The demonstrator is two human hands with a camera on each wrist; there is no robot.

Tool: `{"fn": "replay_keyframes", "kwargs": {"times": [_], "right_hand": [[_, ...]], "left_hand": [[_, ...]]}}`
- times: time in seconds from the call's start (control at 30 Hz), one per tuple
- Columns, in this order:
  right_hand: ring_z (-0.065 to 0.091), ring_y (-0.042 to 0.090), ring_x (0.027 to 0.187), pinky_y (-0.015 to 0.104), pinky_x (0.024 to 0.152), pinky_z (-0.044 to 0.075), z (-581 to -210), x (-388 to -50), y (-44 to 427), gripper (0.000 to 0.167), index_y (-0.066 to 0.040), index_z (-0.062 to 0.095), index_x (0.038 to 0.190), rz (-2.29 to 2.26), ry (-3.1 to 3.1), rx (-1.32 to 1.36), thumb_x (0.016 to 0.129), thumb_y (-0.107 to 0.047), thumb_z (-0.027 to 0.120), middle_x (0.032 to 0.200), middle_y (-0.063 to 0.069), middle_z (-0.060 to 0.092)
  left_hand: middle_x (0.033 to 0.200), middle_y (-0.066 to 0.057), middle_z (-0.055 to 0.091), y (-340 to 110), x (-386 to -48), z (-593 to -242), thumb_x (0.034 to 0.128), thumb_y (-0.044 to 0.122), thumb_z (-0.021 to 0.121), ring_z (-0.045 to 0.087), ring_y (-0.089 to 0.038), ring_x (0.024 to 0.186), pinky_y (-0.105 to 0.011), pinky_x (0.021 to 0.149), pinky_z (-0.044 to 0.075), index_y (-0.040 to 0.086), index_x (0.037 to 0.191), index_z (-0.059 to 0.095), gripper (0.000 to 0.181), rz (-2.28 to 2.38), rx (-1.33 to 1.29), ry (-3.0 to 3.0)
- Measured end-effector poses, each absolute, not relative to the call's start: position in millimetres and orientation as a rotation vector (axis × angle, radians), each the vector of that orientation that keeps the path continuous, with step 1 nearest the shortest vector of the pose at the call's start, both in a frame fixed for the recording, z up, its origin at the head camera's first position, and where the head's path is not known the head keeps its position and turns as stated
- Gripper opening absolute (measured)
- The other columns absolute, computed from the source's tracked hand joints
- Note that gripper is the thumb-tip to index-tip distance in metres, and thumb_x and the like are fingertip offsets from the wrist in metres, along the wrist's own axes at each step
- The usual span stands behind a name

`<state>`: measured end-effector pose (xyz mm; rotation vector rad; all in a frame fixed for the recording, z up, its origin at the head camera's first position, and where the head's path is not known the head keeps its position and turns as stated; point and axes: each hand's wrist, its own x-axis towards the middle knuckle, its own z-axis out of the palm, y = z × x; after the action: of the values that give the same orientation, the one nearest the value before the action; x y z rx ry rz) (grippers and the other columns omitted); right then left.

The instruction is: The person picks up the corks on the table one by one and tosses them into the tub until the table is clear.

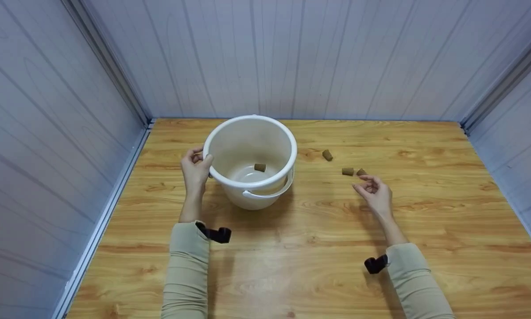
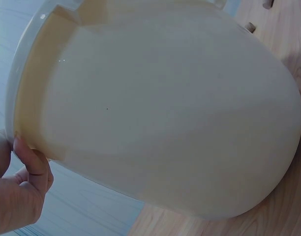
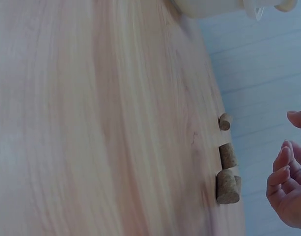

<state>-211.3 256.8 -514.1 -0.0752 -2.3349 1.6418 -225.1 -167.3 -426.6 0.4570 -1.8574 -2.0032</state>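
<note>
Far left, a pale panelled side wall [image 1: 48,133] bounds the wood-grain worktop [image 1: 292,266]. Left arm in a greenish-beige sleeve [image 1: 185,274], a small black device [image 1: 221,235] at its cuff. Left hand [image 1: 195,172] pinches the left side of the bucket's rim, thumb over the edge, other fingers bent outside.

White bucket [image 1: 250,195] stands on the worktop, left of centre, toward the far wall [image 1: 274,57], mouth up. One brown cork [image 1: 260,167] lies on its side inside. Bucket handle [image 1: 274,193] hangs down on the near right.

Right of the bucket, well apart from it, loose corks: the farthest one [image 1: 327,155] on its side, then a middle cork [image 1: 347,171], then a right-hand cork [image 1: 361,172] just beside the middle one. Right wrist view shows a further piece [image 3: 238,183] partly hidden behind the last.

Right hand [image 1: 377,195] hovers just nearside of the right-hand cork, holding nothing; thumb and bent fingers stand apart. Contact cannot be told from the head view; the wrist view shows a gap.
</note>
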Motion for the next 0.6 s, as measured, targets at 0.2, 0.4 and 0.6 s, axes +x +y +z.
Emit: {"fn": "replay_keyframes", "kwargs": {"times": [0.2,0.4,0.6], "right_hand": [[0.051,0.001,0.061,0.012,0.056,0.043,-520.6,-210.8,265.8,0.029,0.01,0.064,0.107,1.618,-2.339,-0.147,0.082,-0.001,0.074,0.074,-0.001,0.058],[0.05,0.002,0.062,0.014,0.054,0.042,-527.9,-211.2,272.1,0.032,0.008,0.064,0.108,1.585,-2.399,-0.263,0.083,-0.007,0.076,0.075,0.0,0.056],[0.05,0.001,0.062,0.014,0.055,0.041,-535.0,-213.8,277.8,0.036,0.007,0.064,0.111,1.561,-2.452,-0.335,0.084,-0.013,0.076,0.076,-0.002,0.055]], "left_hand": [[0.075,-0.007,0.052,-167.5,-224.9,-426.3,0.0783,-0.009,0.054,0.049,-0.005,0.047,-0.013,0.035,0.039,-0.012,0.107,0.058,0.029,-2.002,0.478,-1.858],[0.074,-0.005,0.051,-167.1,-224.5,-426.3,0.0786,-0.009,0.055,0.049,-0.005,0.048,-0.013,0.035,0.038,-0.011,0.106,0.058,0.027,-1.997,0.481,-1.86],[0.072,-0.005,0.051,-167.0,-225.0,-426.6,0.0786,-0.009,0.055,0.049,-0.005,0.048,-0.013,0.034,0.038,-0.011,0.105,0.058,0.026,-2.001,0.476,-1.847]]}}
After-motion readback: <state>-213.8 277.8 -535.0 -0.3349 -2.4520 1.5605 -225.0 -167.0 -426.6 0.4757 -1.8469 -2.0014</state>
